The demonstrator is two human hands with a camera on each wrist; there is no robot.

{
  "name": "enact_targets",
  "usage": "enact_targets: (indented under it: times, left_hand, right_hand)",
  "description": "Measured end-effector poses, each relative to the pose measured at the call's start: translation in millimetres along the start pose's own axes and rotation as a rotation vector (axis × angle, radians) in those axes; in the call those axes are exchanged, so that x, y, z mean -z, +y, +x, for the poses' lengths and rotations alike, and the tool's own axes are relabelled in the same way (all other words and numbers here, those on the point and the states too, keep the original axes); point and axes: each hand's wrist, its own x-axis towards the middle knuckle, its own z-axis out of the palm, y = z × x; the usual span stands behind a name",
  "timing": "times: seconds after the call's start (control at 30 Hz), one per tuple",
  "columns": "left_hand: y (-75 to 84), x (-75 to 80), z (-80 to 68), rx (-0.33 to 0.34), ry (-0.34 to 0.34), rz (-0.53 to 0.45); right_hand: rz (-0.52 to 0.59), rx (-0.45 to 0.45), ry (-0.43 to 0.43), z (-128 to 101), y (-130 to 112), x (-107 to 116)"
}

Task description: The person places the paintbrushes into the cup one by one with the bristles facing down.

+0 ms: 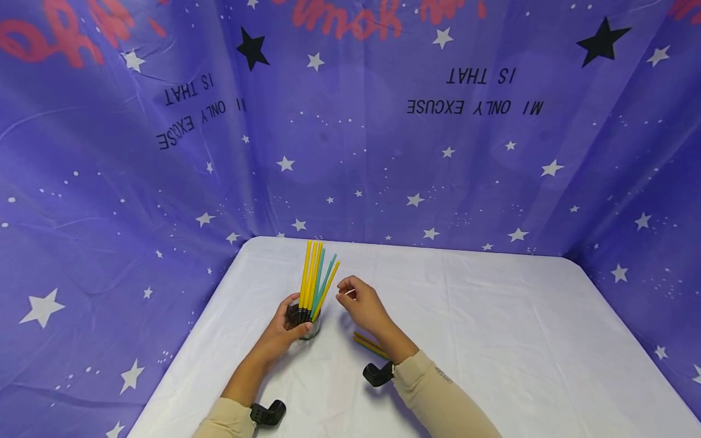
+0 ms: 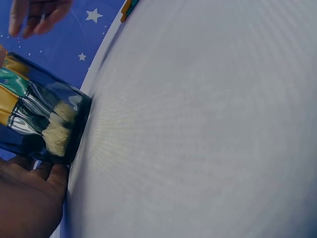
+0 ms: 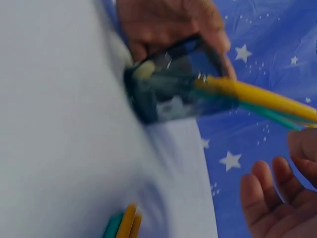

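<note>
Near three handles, the left hand grips one glass of brushes, right hand relaxed.

Beige sleeves, small dark lettering near right cuff, bent black mount beside that cuff, matching left mount

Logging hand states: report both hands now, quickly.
Left hand: holding the clear cup of brushes.
Right hand: open, holding nothing.
</note>
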Motion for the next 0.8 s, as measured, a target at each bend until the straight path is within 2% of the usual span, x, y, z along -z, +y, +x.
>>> enact_targets:
  times: [0.27, 0.43, 0.6, 0.8]
  left_hand:
    - [0.4, 1.0, -0.1, 0.013, -0.001, 0.02]
    - [1.2, 1.4, -1.6, 0.012, -0.003, 0.029]
    - [1.3, 0.5, -2.1, 0.016, 0.001, 0.037]
    - [0.9, -0.4, -1.9, 0.022, 0.005, 0.034]
  right_hand:
    - [-0.247, 0.067, -0.239, -13.5, 24.2, 24.7]
    - [-0.381, 0.1, -0.357, -22.7, 32.5, 35.3]
    - [-0.45, 0.067, -0.434, -32.0, 39.0, 36.4]
    - [-0.554, 0.081, -0.43, -36.2, 41.5, 30.3]
